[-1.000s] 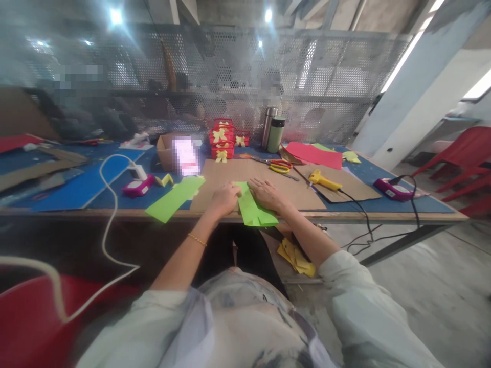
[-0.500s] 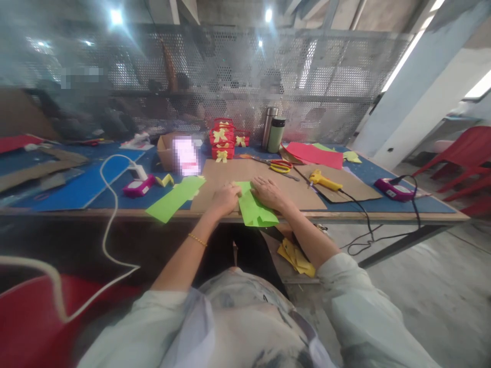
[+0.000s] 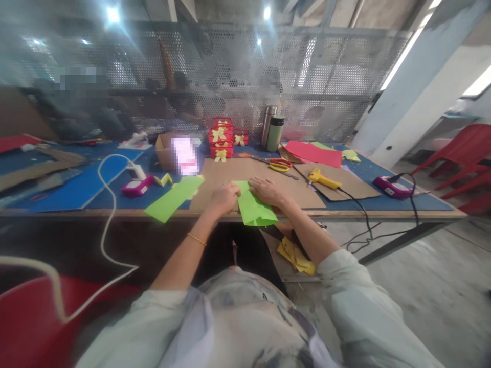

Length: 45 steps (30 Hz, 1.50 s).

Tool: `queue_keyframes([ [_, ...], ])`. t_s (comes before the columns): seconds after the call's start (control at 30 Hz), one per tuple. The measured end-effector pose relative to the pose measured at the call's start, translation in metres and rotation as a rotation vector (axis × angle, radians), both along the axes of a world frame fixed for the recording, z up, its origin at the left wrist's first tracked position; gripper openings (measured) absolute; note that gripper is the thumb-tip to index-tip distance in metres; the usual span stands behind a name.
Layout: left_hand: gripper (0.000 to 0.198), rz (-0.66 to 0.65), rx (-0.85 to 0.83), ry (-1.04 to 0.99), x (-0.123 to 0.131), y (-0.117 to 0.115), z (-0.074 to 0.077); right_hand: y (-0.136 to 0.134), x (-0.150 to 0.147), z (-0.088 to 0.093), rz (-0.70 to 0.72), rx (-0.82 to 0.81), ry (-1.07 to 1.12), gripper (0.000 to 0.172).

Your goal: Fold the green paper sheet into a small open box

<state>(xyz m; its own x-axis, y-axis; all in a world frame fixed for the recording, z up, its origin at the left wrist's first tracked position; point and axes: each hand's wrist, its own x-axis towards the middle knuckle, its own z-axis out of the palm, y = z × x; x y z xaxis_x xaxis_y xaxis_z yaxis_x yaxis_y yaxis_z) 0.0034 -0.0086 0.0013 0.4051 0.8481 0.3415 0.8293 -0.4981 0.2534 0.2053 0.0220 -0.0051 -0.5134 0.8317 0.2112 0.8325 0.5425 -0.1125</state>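
A folded green paper strip (image 3: 253, 208) lies on a brown cardboard sheet (image 3: 230, 174) at the table's near edge, its end hanging over the edge. My left hand (image 3: 224, 198) rests curled against the strip's left side, fingers closed on its edge. My right hand (image 3: 268, 191) lies flat on the strip's right side with fingers stretched out. A second green paper sheet (image 3: 174, 197) lies to the left, untouched.
Scissors (image 3: 279, 165), a yellow glue gun (image 3: 322, 179) with a black cord, two flasks (image 3: 273, 132), red boxes with yellow bows (image 3: 220, 138), red paper (image 3: 314, 153) and pink devices (image 3: 137, 187) sit on the blue table. A white cable (image 3: 105, 225) hangs left. Yellow scraps (image 3: 295, 258) lie below.
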Motion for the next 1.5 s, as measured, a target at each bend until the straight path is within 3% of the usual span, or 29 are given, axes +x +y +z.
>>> queue_keyframes([
  [0.13, 0.028, -0.011, 0.004, -0.006, 0.000, 0.001, -0.001, -0.008, 0.009, 0.000, 0.003, 0.063, 0.027, 0.043],
  [0.37, 0.029, -0.008, 0.019, -0.011, -0.002, 0.003, -0.003, -0.017, 0.005, -0.001, 0.071, 0.033, -0.017, 0.040],
  [0.77, 0.026, -0.011, 0.002, -0.006, -0.002, 0.001, -0.001, -0.002, 0.009, -0.003, 0.135, 0.061, 0.081, 0.030],
  [1.17, 0.038, 0.096, 0.040, -0.099, -0.004, -0.004, -0.004, 0.000, 0.034, -0.016, -0.115, 0.110, 0.655, 0.034],
  [1.33, 0.038, 0.047, -0.001, -0.137, -0.007, 0.005, -0.001, 0.007, 0.036, -0.025, -0.212, -0.021, 0.893, 0.036],
  [1.5, 0.044, -0.078, -0.013, -0.066, 0.002, 0.020, 0.010, 0.009, 0.033, -0.026, -0.199, -0.070, 0.989, 0.033],
])
